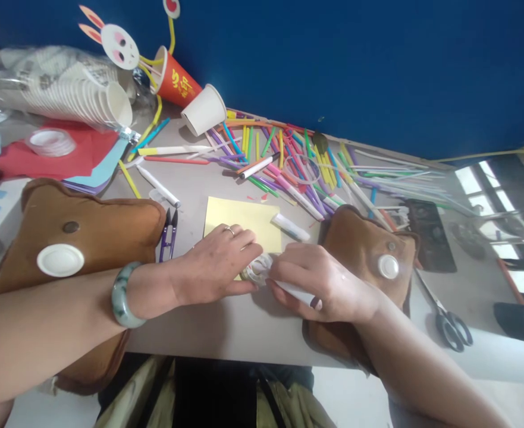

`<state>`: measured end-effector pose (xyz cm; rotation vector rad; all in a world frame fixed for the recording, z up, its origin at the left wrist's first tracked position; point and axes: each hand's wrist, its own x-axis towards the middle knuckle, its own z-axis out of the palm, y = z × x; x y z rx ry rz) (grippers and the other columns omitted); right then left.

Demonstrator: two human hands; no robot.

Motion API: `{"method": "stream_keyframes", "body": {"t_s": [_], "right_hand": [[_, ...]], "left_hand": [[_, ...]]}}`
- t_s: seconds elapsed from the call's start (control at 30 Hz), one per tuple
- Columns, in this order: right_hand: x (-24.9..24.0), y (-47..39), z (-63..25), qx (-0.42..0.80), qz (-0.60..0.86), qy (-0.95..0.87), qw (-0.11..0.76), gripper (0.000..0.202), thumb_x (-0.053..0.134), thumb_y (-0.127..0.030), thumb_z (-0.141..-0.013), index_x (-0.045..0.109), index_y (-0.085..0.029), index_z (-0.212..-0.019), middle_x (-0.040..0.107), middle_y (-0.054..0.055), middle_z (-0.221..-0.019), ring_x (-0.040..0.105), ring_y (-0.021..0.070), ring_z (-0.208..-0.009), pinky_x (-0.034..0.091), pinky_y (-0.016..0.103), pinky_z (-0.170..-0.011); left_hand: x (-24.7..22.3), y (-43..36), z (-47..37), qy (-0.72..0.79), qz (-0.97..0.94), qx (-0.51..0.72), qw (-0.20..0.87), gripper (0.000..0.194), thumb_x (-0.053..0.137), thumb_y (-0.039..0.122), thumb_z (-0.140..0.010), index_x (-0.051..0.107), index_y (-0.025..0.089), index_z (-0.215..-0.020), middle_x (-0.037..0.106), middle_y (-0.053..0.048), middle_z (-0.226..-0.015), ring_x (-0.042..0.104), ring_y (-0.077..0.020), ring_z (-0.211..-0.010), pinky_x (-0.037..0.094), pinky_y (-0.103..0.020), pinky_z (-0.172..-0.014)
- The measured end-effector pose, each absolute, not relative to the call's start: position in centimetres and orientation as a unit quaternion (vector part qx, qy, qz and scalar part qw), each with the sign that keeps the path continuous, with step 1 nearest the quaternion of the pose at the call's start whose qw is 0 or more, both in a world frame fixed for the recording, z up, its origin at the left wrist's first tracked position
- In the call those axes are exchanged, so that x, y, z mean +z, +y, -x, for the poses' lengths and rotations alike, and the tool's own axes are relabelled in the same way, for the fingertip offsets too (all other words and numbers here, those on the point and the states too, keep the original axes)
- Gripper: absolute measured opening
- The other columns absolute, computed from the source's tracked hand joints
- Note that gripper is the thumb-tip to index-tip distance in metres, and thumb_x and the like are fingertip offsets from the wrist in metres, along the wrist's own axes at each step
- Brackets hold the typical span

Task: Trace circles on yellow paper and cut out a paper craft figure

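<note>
My left hand (219, 261), with a ring on one finger and a jade bangle (126, 295) at the wrist, is closed on the left side of a small round, whitish ring-shaped piece (258, 268); its exact kind is unclear. From the other side, my right hand (317, 279) grips a white marker (301, 293) with a dark end, its front part against the round piece. Under and behind the hands lies a sheet of yellow paper (239, 217). A white tube (291, 227) rests on the paper's right edge.
Brown cushions (105, 220) (355, 244) lie under both forearms. Purple-handled snips (168, 236) are left of the paper, black scissors (452, 327) far right. Colourful straws (288, 154) and markers spread behind. Stacked paper cups (78, 98) and a red cup (176, 80) stand back left.
</note>
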<state>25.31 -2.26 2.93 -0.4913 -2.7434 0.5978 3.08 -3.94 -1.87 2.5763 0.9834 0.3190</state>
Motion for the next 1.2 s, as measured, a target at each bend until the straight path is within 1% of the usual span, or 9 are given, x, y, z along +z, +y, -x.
{"method": "stream_keyframes", "body": {"t_s": [0.1, 0.27, 0.37, 0.5, 0.7, 0.9, 1.07, 1.13, 1.2], "right_hand": [[3.0, -1.9, -25.6, 0.280, 0.190, -0.929, 0.152, 0.012, 0.054, -0.017, -0.096, 0.060, -0.018, -0.085, 0.059, 0.000, -0.066, 0.053, 0.0140, -0.061, 0.040, 0.028, -0.062], [2.5, -1.2, -26.0, 0.388, 0.246, -0.872, 0.166, 0.010, 0.062, -0.025, -0.096, 0.065, -0.017, -0.094, 0.073, 0.005, -0.083, 0.065, 0.0137, -0.070, 0.048, 0.026, -0.063], [2.3, -1.0, -26.0, 0.414, 0.277, -0.853, 0.153, 0.013, 0.061, -0.030, -0.097, 0.066, -0.017, -0.094, 0.073, 0.003, -0.079, 0.064, 0.0138, -0.065, 0.048, 0.027, -0.060], [2.2, -1.2, -25.5, 0.371, 0.265, -0.875, 0.160, 0.017, 0.054, -0.027, -0.100, 0.061, -0.017, -0.089, 0.070, 0.004, -0.079, 0.062, 0.0144, -0.067, 0.048, 0.028, -0.063], [2.2, -2.3, -24.7, 0.218, 0.236, -0.930, 0.178, 0.019, 0.046, -0.024, -0.102, 0.053, -0.018, -0.085, 0.060, 0.002, -0.070, 0.051, 0.0156, -0.062, 0.039, 0.031, -0.064], [1.8, -2.9, -24.0, 0.102, 0.187, -0.959, 0.186, 0.027, 0.038, -0.024, -0.104, 0.048, -0.020, -0.079, 0.054, 0.000, -0.066, 0.046, 0.0153, -0.058, 0.034, 0.032, -0.063], [1.8, -2.5, -24.2, 0.116, 0.152, -0.958, 0.215, 0.025, 0.041, -0.024, -0.103, 0.051, -0.020, -0.081, 0.058, 0.002, -0.067, 0.050, 0.0160, -0.058, 0.037, 0.032, -0.061], [1.9, -2.2, -24.6, 0.161, 0.152, -0.940, 0.260, 0.017, 0.048, -0.024, -0.100, 0.053, -0.020, -0.083, 0.059, 0.001, -0.066, 0.052, 0.0163, -0.058, 0.039, 0.032, -0.059], [1.8, -2.0, -25.1, 0.212, 0.170, -0.901, 0.338, 0.011, 0.053, -0.022, -0.096, 0.054, -0.022, -0.085, 0.059, 0.000, -0.064, 0.053, 0.0163, -0.055, 0.042, 0.033, -0.057]], "left_hand": [[-1.7, -4.0, -3.1, 0.349, -0.914, 0.114, 0.175, 0.040, 0.060, 0.053, -0.092, 0.060, 0.017, -0.108, 0.061, -0.007, -0.107, 0.055, -0.0262, -0.098, 0.042, -0.041, -0.085], [-1.5, -4.0, -3.0, 0.346, -0.914, 0.117, 0.176, 0.037, 0.062, 0.052, -0.091, 0.060, 0.017, -0.105, 0.061, -0.008, -0.106, 0.056, -0.0263, -0.097, 0.043, -0.040, -0.085], [-1.4, -4.0, -3.1, 0.353, -0.910, 0.112, 0.186, 0.037, 0.064, 0.051, -0.090, 0.060, 0.017, -0.104, 0.062, -0.007, -0.105, 0.056, -0.0262, -0.098, 0.043, -0.040, -0.086], [-1.3, -4.0, -3.1, 0.352, -0.910, 0.110, 0.190, 0.035, 0.064, 0.049, -0.091, 0.060, 0.017, -0.104, 0.061, -0.007, -0.105, 0.057, -0.0263, -0.099, 0.044, -0.040, -0.086], [-1.3, -4.0, -3.0, 0.348, -0.914, 0.112, 0.176, 0.035, 0.061, 0.050, -0.092, 0.060, 0.017, -0.103, 0.061, -0.008, -0.104, 0.056, -0.0263, -0.097, 0.043, -0.041, -0.084], [-1.3, -4.0, -3.1, 0.347, -0.912, 0.121, 0.182, 0.032, 0.056, 0.049, -0.095, 0.059, 0.017, -0.097, 0.061, -0.008, -0.102, 0.055, -0.0250, -0.092, 0.043, -0.041, -0.083], [-1.5, -4.0, -3.0, 0.343, -0.913, 0.119, 0.187, 0.036, 0.055, 0.052, -0.095, 0.058, 0.016, -0.098, 0.061, -0.009, -0.104, 0.056, -0.0252, -0.093, 0.043, -0.041, -0.084], [-1.5, -4.0, -3.0, 0.343, -0.914, 0.119, 0.183, 0.036, 0.055, 0.051, -0.095, 0.058, 0.016, -0.101, 0.061, -0.009, -0.106, 0.056, -0.0260, -0.096, 0.043, -0.041, -0.085], [-1.5, -4.0, -2.9, 0.344, -0.914, 0.120, 0.181, 0.035, 0.055, 0.050, -0.095, 0.058, 0.016, -0.105, 0.062, -0.010, -0.108, 0.056, -0.0267, -0.100, 0.043, -0.041, -0.087]]}}
